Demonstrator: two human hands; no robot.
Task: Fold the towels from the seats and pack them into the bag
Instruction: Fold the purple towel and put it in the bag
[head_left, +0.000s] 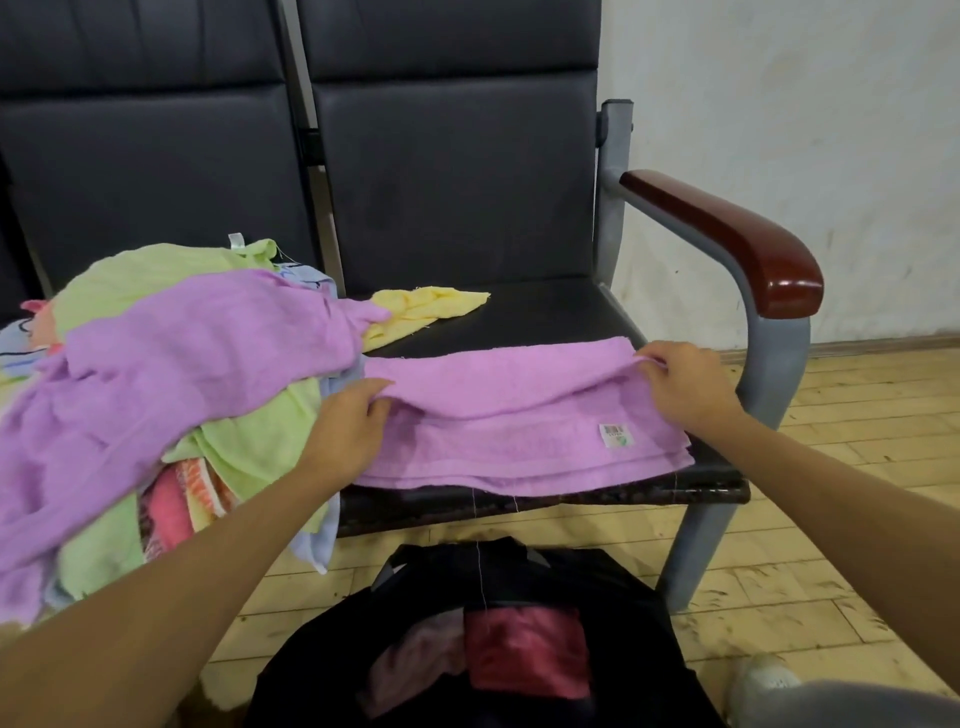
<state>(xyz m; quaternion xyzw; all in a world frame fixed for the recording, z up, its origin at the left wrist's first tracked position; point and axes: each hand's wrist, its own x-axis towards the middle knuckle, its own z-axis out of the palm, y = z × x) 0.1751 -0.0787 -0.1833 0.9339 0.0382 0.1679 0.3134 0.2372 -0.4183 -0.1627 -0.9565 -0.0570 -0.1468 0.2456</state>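
Note:
A lilac towel (519, 415) lies across the right seat (545, 317), its far half lifted over the near half. My left hand (348, 421) grips its upper left edge. My right hand (680, 379) pinches its upper right corner. A small label shows near the towel's right end. On the left seat sits a heap of unfolded towels (156, 374) in lilac, green, pink and pale blue. A yellow towel (421, 309) lies at the back between the seats. The black bag (493, 649) stands open on the floor below me, with pink and lilac folded towels inside.
The seat's metal frame and brown wooden armrest (737, 249) stand to the right of my right hand. Dark seat backs rise behind. A pale wall and a wooden floor (831, 545) lie to the right. A grey shoe shows at the lower right.

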